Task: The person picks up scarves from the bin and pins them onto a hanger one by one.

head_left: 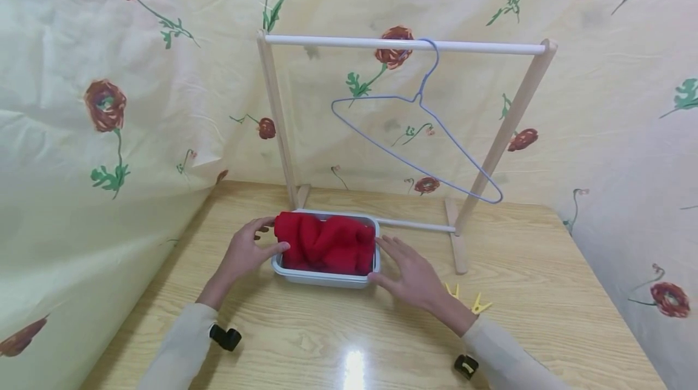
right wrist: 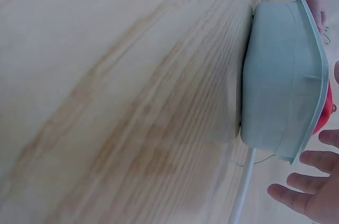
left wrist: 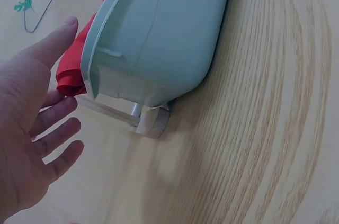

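Observation:
A folded red cloth (head_left: 322, 241) lies in a pale blue-grey plastic tub (head_left: 327, 280), bulging above the rim. At the tub's left end is my left hand (head_left: 248, 249), its thumb over the cloth's edge and its fingers loosely spread; the left wrist view shows this hand (left wrist: 32, 107) beside the cloth's rolled end (left wrist: 71, 73). My right hand (head_left: 409, 272) is at the opposite end, fingertips right at the rim. In the right wrist view, its spread fingers (right wrist: 318, 160) are next to the tub's outer wall (right wrist: 283, 75).
Behind the tub stands a wooden rack with a white rail (head_left: 338, 42), from which a blue wire hanger (head_left: 420, 169) hangs. Two yellow clothespins (head_left: 480, 305) lie near my right forearm. Flowered fabric (head_left: 163, 105) surrounds the wooden table (head_left: 294, 329) at the back and sides.

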The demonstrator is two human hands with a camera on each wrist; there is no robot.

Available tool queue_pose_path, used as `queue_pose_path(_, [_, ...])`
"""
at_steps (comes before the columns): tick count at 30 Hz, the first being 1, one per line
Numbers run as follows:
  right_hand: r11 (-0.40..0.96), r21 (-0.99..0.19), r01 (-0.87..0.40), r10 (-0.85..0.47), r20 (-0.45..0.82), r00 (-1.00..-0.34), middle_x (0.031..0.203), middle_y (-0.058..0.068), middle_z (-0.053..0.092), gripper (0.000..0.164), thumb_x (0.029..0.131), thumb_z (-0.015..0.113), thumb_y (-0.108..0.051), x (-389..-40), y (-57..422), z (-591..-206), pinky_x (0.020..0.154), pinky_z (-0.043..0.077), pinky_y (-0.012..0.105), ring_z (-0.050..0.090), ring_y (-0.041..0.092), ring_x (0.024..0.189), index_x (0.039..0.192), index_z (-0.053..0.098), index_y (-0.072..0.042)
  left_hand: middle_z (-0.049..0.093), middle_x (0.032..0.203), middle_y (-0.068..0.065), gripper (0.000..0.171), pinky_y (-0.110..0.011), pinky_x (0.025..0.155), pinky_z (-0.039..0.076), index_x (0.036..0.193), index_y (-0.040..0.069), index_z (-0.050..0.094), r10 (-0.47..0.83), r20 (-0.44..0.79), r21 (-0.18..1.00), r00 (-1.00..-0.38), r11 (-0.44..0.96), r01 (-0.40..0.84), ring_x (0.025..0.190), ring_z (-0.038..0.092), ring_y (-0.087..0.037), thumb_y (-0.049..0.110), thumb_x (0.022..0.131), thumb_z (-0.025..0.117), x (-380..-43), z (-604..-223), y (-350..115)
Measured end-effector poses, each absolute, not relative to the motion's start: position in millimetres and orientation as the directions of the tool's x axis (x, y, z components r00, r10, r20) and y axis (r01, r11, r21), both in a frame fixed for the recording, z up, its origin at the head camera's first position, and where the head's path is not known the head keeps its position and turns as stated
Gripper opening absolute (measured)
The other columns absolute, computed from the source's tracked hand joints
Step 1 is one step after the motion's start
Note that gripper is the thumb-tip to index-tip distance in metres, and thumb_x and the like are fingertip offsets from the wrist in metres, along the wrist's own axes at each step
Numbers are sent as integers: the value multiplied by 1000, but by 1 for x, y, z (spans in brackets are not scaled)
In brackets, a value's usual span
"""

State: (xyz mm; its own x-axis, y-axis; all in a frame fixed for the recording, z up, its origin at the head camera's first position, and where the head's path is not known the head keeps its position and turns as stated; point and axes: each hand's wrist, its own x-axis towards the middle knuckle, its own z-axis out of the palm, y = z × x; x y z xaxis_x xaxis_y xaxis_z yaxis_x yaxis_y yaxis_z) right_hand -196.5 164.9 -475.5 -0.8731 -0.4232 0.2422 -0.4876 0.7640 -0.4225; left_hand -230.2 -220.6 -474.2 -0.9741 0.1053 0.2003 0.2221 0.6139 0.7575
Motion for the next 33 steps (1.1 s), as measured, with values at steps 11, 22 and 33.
queue_pose_path(11, [754,-425,-501,-439,242,-865,159,8,44,78,92,64,-63,-197,161,-478,101,44,69,42,40,144,152,50,-16,62,128,-11,64,-56,98,49,132,8,64,142,228,764,-963,587,267,120,56,-37,42,82,87,-238,-481,-217])
queue_pose_path(22, [745,-444,-497,-430,249,-868,159,6,45,77,90,66,-63,-198,162,-481,104,44,66,44,39,143,150,53,-16,68,113,-5,61,-43,86,51,130,11,61,177,176,812,-968,530,244,108,57,-27,43,84,84,-241,-465,-198])
queue_pose_path(33, [724,-525,-449,-407,201,-891,158,4,45,82,87,69,-66,-200,162,-481,111,41,59,45,35,143,151,51,-18,65,128,-16,76,-46,95,56,140,-1,49,217,58,806,-974,566,174,115,63,-31,41,87,81,-242,-452,-179])
